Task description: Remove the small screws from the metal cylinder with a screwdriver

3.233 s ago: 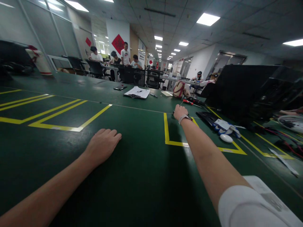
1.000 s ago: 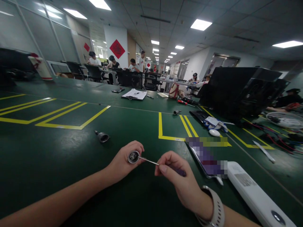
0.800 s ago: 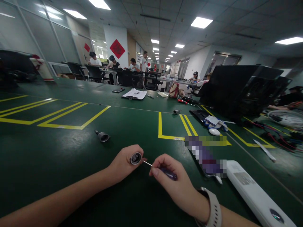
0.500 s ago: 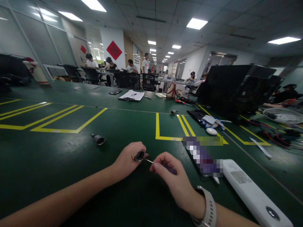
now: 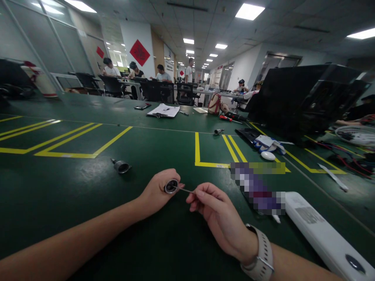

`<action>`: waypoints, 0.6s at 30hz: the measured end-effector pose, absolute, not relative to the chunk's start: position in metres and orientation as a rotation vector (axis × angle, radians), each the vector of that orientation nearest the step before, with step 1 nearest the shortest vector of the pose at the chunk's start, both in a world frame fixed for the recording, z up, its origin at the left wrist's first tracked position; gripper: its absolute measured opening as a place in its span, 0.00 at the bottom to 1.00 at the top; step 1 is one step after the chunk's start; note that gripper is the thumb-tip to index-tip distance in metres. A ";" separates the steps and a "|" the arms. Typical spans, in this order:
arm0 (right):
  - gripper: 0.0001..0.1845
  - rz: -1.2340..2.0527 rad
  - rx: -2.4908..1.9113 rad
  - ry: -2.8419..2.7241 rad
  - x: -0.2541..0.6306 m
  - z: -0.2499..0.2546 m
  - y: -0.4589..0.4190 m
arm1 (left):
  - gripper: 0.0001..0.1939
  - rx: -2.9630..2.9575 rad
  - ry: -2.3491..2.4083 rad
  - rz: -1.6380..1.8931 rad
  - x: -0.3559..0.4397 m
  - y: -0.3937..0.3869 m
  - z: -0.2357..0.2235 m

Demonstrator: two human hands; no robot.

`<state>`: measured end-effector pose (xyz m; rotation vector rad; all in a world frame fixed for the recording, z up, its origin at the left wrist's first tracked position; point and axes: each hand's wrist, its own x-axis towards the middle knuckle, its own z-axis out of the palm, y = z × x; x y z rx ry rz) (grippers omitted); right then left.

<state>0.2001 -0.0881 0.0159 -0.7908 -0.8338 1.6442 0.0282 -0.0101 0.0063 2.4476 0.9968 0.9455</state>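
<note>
My left hand (image 5: pixel 156 191) is closed round a round metal connector (image 5: pixel 171 186), whose open rim faces me with dark parts inside. A thin screwdriver (image 5: pixel 186 190) runs from the fingers of my right hand (image 5: pixel 218 214) to the connector's opening. My right thumb and fingertips pinch it; its handle, purple in earlier frames, is hidden behind that hand. How deep the tip sits I cannot tell. Left of my hands, a metal connector shell (image 5: pixel 121 166) lies on its side on the green table (image 5: pixel 152 249). A smaller metal piece (image 5: pixel 218 132) lies farther back.
To the right are a purple, partly blurred packet (image 5: pixel 254 191), a long white device (image 5: pixel 322 230), a white mouse-shaped object (image 5: pixel 267 156) and gloves (image 5: pixel 268 143). A clipboard (image 5: pixel 163 111) and a red screwdriver (image 5: pixel 227 118) lie farther back. Several people sit or stand beyond.
My hands were apart at first, the right reaching far across the table; now they meet round connector and screwdriver. Over the last second my right hand's grip shifted and its fingers opened out more.
</note>
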 end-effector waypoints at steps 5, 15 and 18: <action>0.07 1.438 -0.994 -1.061 0.199 0.017 -0.093 | 0.11 2.493 0.997 0.933 0.028 -0.010 0.005; 0.06 1.520 -0.918 -0.913 0.198 0.017 -0.092 | 0.12 2.475 0.972 0.946 0.028 -0.010 0.005; 0.06 1.565 -0.883 -0.866 0.199 0.017 -0.092 | 0.12 2.427 0.973 0.959 0.027 -0.009 0.005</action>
